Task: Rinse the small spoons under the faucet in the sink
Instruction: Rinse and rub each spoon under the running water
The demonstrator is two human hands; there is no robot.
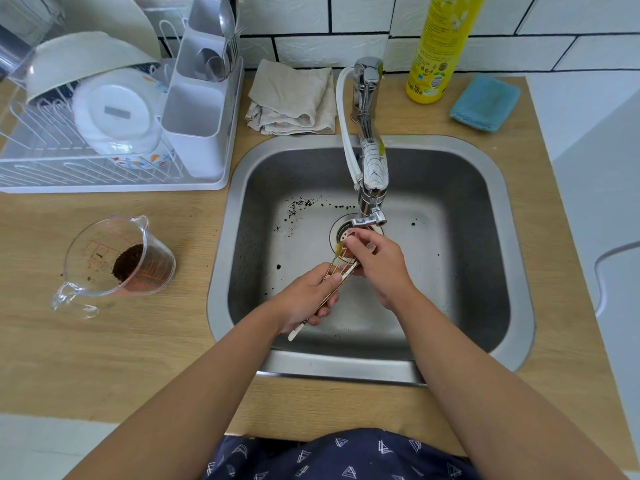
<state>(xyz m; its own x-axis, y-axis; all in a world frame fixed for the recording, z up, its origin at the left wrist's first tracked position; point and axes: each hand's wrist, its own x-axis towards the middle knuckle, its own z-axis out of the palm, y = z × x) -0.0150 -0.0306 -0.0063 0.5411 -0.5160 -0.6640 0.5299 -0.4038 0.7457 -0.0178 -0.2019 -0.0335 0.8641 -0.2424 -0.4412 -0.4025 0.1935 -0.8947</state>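
Over the steel sink (478, 258), my left hand (304, 299) grips a bundle of small gold-coloured spoons (337, 266) by their handles; one pale handle end sticks out below the hand. The bowls point up toward the drain, just under the chrome faucet (370, 188) spout. My right hand (377, 268) curls its fingers round the bowl ends of the spoons, hiding most of them. I cannot make out a stream of water. Dark coffee grounds are scattered on the sink floor.
A clear measuring cup (117, 261) holding coffee grounds stands on the wooden counter at left. Behind it sits a white dish rack (114, 133) with bowls, plates and cutlery. A folded cloth (292, 98), a yellow detergent bottle (440, 46) and a blue sponge (485, 103) lie behind the sink.
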